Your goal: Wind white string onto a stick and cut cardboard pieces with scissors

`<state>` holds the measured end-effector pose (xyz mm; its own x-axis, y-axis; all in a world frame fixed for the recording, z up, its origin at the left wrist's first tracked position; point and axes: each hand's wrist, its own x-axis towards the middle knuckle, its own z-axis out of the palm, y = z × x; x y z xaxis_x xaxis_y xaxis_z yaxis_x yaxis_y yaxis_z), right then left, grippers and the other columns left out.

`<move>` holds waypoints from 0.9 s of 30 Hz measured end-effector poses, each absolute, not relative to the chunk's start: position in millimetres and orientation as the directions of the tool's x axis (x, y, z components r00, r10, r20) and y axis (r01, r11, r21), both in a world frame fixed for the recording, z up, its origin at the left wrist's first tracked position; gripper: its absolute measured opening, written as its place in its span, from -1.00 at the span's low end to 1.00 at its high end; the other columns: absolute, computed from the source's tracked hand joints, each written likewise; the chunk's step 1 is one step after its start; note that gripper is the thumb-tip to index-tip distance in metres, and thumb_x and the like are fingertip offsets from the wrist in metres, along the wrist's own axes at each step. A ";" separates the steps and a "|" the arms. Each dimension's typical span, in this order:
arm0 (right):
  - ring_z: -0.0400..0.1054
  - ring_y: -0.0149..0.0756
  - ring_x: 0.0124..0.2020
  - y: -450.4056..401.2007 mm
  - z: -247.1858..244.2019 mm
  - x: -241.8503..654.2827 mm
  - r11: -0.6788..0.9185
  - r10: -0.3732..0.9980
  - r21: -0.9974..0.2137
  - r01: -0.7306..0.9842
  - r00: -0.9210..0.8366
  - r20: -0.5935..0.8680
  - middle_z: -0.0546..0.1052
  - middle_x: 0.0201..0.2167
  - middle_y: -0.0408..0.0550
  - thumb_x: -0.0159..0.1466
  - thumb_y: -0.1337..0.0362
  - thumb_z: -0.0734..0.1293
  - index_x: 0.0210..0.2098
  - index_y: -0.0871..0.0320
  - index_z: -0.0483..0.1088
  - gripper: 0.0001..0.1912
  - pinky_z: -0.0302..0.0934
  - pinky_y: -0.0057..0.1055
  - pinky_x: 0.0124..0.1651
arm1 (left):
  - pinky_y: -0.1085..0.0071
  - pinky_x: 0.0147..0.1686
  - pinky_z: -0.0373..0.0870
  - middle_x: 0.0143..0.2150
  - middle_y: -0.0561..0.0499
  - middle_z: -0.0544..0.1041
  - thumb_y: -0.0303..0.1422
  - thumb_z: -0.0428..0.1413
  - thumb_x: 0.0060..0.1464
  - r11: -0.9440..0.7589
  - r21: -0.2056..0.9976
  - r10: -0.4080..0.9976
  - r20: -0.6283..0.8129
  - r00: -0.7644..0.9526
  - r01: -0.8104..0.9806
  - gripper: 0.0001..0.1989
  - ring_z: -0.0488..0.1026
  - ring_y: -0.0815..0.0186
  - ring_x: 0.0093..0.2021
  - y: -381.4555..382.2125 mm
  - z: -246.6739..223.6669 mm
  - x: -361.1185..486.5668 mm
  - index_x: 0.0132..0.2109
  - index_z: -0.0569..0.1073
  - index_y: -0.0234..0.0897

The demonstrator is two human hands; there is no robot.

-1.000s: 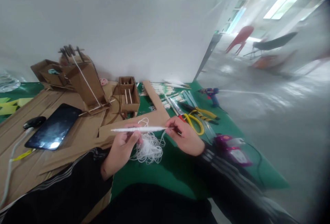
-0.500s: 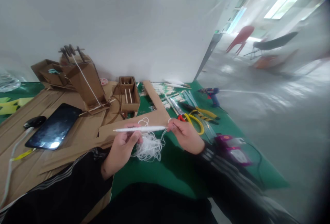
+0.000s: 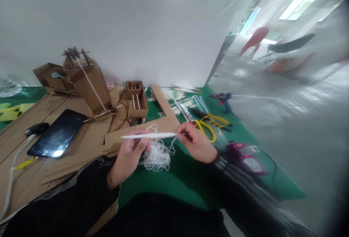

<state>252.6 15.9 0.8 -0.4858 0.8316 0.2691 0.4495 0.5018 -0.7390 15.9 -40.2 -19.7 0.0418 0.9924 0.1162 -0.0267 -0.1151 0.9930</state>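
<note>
A thin stick wound with white string (image 3: 160, 135) lies level between my hands, its pointed left end bare. My left hand (image 3: 129, 155) is closed around its left half, thumb in front and fingers behind. My right hand (image 3: 197, 144) pinches the right end, where a thin tip shows between the fingers. A strand of string runs down from near the right fingertips to a loose heap of white string (image 3: 156, 157) just below the stick, on the green tabletop (image 3: 152, 186). Whether the right fingers also grip the strand, I cannot tell.
Scissors (image 3: 208, 129), pliers (image 3: 218, 118) and a blue glue gun (image 3: 225, 102) lie to the right, near a purple device (image 3: 248, 157). Cardboard boxes (image 3: 136, 109) and a cardboard model (image 3: 89, 84) stand at back left. A black tablet (image 3: 57, 133) rests on cardboard.
My right fingers have shifted slightly and curled around the stick's right end, its tip now showing between them. The left hand stays nearly still.
</note>
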 end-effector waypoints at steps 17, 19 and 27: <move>0.22 -0.35 -0.49 17.6 3.1 255.8 0.445 0.870 -0.759 0.475 -0.432 0.239 0.36 -0.48 -0.15 0.38 0.13 0.15 -0.30 0.13 0.31 -0.76 0.14 -0.43 -0.42 | 0.45 -0.44 0.32 -0.48 0.11 0.42 -0.17 0.03 0.22 -0.116 0.993 0.993 0.116 0.015 -0.003 -0.72 0.38 0.37 -0.47 -40.3 -20.8 14.3 -0.06 0.34 -0.26; 0.21 -0.37 -0.49 17.6 3.2 256.4 0.444 0.865 -0.782 0.438 -0.439 0.245 0.37 -0.45 -0.15 0.35 0.14 0.19 -0.22 0.12 0.28 -0.82 0.14 -0.44 -0.44 | 0.47 -0.45 0.32 -0.49 0.11 0.41 -0.18 0.03 0.23 -0.119 0.993 0.993 0.119 0.012 -0.001 -0.73 0.38 0.38 -0.47 -40.1 -20.9 14.3 -0.05 0.33 -0.27; 0.17 -0.39 -0.52 18.9 1.7 260.9 0.446 0.868 -0.757 0.477 -0.436 0.237 0.31 -0.51 -0.18 0.38 0.15 0.14 -0.30 0.13 0.31 -0.76 0.09 -0.45 -0.44 | 0.49 -0.46 0.32 -0.50 0.12 0.40 -0.23 0.02 0.24 -0.141 0.990 0.990 0.141 0.011 0.005 -0.78 0.37 0.40 -0.48 -40.3 -19.7 15.0 -0.08 0.33 -0.27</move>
<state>260.9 18.9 1.7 -0.4355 0.8683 0.2375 0.4766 0.4462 -0.7574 15.0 -40.3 -19.7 0.0109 0.9900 0.1409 0.0054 -0.1410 0.9900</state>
